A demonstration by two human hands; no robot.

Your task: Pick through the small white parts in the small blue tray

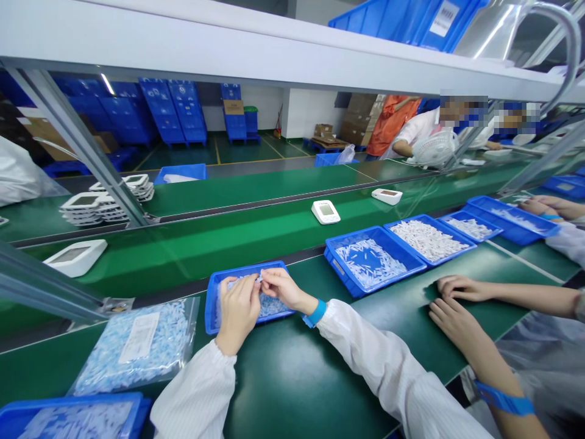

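Note:
Both of my hands meet above a blue tray [211, 305] holding many small pale strips [269, 306]. My left hand [238, 308] is closed, its fingertips pinched at the tray's middle. From the right, my right hand [282, 286], with a blue wrist strap [315, 313], pinches a small whitish piece [259, 278] between thumb and finger. The piece is too small to name, and the fingers partly cover it. Whether my left fingers hold the same piece or another is hidden.
A clear bag of light-blue pieces [169, 332] lies left of my hands. Blue trays [336, 265] of white parts stand to the right. Beyond, a green conveyor [256, 235] carries white display devices [326, 211]. A co-worker's hands [461, 305] rest on the table at right.

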